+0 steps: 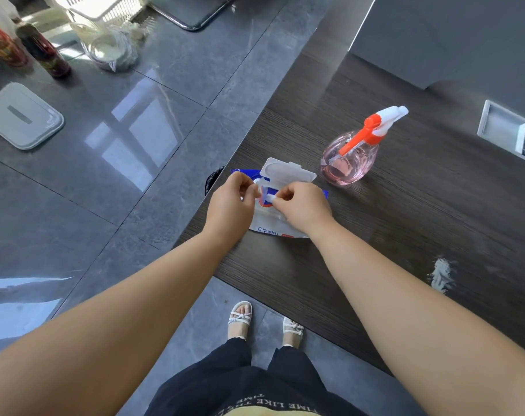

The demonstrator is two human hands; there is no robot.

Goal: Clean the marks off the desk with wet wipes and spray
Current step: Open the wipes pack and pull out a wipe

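White smeared mark (pixel 441 274) lies on the dark wood-grain desk (pixel 405 220) near its front edge, to the right of the right forearm and well apart from both hands. Farther in, the soft white-and-blue wet wipes pack (pixel 267 228) lies flat near the desk's left edge, directly under the two hands, its white plastic flip lid (pixel 288 171) standing open on the far side. The left hand (pixel 229 202) pinches the pack at the left rim of the opening with curled fingers. The right hand (pixel 303 205) pinches a small white strip (pixel 265 196) at the opening between thumb and forefinger; wipe or seal, I cannot tell. Beyond and right of the pack, apart from it, stands the clear pink spray bottle (pixel 349 157) with its orange-and-white trigger head. Farther right, a grey recessed tray (pixel 507 130) sits in the desk.
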